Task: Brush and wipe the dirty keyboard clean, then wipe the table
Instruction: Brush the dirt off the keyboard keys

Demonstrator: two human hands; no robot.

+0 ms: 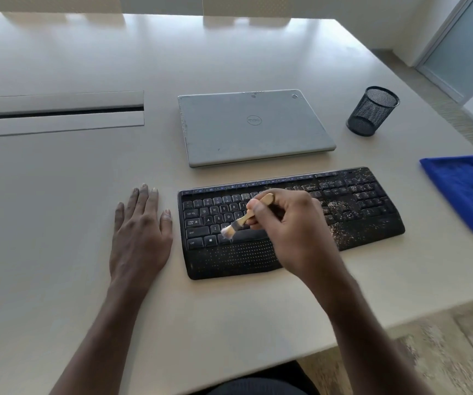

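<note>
A black keyboard (366, 206) lies on the beige table (58, 195), its right half and palm rest speckled with pale crumbs. My right hand (289, 226) grips a small wooden-handled brush (246, 216), whose white bristles touch the keys in the lower left rows. Flat on the table just left of the keyboard rests my left hand (141, 232), fingers straight. A folded blue cloth (466, 189) sits at the table's right edge.
A closed silver laptop (252, 126) lies right behind the keyboard. A black mesh pen cup (372, 111) stands at the back right. A cable slot cover (58, 112) is set into the table at the left. The table edge runs close on the right.
</note>
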